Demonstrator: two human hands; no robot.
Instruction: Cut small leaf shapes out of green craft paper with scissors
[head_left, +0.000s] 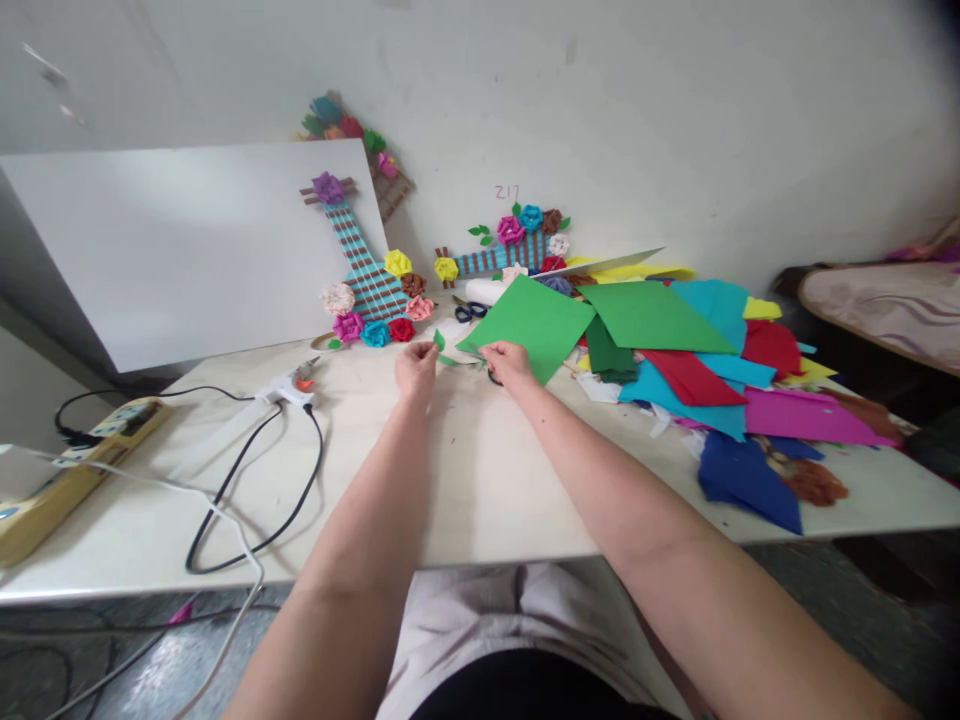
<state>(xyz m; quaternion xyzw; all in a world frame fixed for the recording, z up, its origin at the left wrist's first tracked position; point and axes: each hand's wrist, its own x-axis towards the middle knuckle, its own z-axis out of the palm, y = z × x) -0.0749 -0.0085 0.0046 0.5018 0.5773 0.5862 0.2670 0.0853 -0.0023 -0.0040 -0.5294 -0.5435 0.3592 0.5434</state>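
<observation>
My left hand [416, 372] is closed in a pinch on a small green paper leaf [439, 341], which sticks up from the fingertips. To its right, my right hand [508, 362] is wrapped round a pair of scissors [493, 378]; a dark handle loop shows below the fingers. More small green cuttings [448, 360] lie between the hands. Just beyond the right hand lies a large green paper sheet [529, 322]. Behind the hands, dark-handled scissors [471, 312] rest on the table. A guitar-shaped craft [367, 270] with paper flowers stands behind my left hand.
A hot glue gun [289, 392] with a looping black cord lies left, near a yellow power strip [97, 465]. Coloured paper sheets [697, 375] are heaped on the right. A white board [195, 250] leans on the wall; a second flowered guitar craft [495, 258] stands at the back.
</observation>
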